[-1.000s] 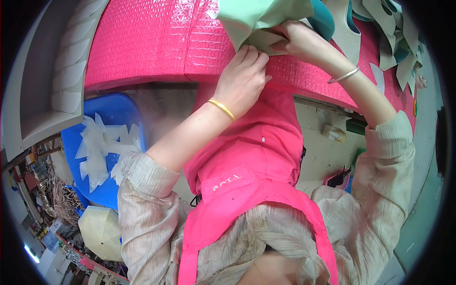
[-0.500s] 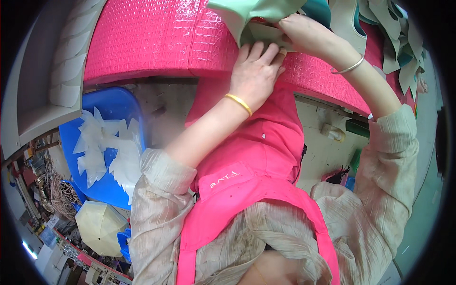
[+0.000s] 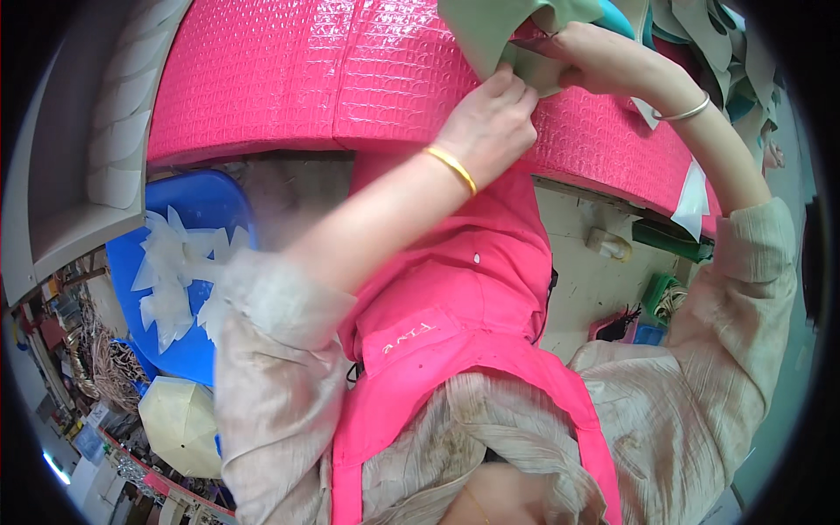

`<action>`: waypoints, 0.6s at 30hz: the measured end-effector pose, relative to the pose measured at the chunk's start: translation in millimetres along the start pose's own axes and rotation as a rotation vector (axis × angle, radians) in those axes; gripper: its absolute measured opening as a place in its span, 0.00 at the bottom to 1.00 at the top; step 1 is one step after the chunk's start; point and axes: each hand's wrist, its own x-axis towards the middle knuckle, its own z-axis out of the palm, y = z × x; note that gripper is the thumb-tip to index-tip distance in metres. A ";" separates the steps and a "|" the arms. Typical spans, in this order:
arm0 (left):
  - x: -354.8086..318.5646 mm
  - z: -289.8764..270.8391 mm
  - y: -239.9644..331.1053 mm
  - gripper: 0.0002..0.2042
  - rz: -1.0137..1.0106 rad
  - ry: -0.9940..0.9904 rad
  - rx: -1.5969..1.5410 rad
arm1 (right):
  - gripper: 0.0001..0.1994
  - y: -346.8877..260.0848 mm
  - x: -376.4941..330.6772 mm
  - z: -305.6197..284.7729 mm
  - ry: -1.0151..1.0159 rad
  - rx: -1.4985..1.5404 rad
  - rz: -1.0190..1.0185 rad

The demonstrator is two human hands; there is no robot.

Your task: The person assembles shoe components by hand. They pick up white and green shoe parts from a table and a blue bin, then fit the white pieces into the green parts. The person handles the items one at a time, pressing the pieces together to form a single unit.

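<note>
blue bin [image 3: 197, 210] of white cut pieces [image 3: 171, 280] sits low on the left. up at the pink textured sheet [image 3: 289, 79], left hand [image 3: 490, 127] and right hand [image 3: 595, 61] both pinch the pale green piece [image 3: 490, 31]; mid-positioning, i'd say. next calls for a steady hold.

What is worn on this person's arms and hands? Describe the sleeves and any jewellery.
Both arms have loose, crinkled beige sleeves pushed up above the elbows. The left hand has a slim gold bangle at its wrist; the right hand has a thin silver bangle. No gloves or rings visible.
</note>
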 end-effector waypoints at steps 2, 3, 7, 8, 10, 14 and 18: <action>5.5 -6.9 -14.4 0.05 0.133 0.024 0.039 | 0.14 3.5 -2.7 -3.6 0.020 0.127 -0.028; 6.8 -13.7 -22.1 0.05 0.189 -0.006 0.069 | 0.15 4.7 -6.6 -3.5 0.033 0.195 -0.032; -27.9 -39.1 -51.0 0.03 0.315 -0.178 0.048 | 0.16 -28.4 -4.9 -13.1 -0.075 0.368 -0.080; -35.2 -41.0 -52.5 0.03 0.334 -0.207 0.043 | 0.14 -22.1 -2.6 3.0 0.137 0.312 -0.203; -38.2 -45.2 -47.9 0.03 0.288 -0.241 0.079 | 0.12 -27.4 8.6 0.3 0.204 0.052 -0.378; -30.8 -50.6 -47.0 0.03 0.238 -0.242 0.042 | 0.10 -20.9 0.4 -5.6 0.204 -0.058 -0.385; -22.1 -44.6 -35.6 0.04 0.285 -0.133 0.053 | 0.10 -29.3 -29.4 -19.8 0.007 0.032 -0.293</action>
